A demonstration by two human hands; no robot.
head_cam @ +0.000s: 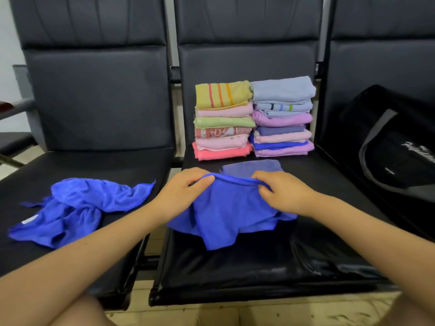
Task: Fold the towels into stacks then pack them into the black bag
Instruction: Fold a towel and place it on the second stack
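Both hands, left hand (186, 188) and right hand (280, 190), pinching blue towel (226, 212) top hem, long axis left-right, cloth hanging toward body.

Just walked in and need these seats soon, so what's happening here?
A person is folding towels. Both hands, left hand and right hand, pinch the top edge of a bright blue cloth towel on the middle black seat. Two stacks of folded towels stand behind it; the black fabric bag waits on the right.

Soft cloth towel (226, 215), glossy leatherette seat (235, 267)
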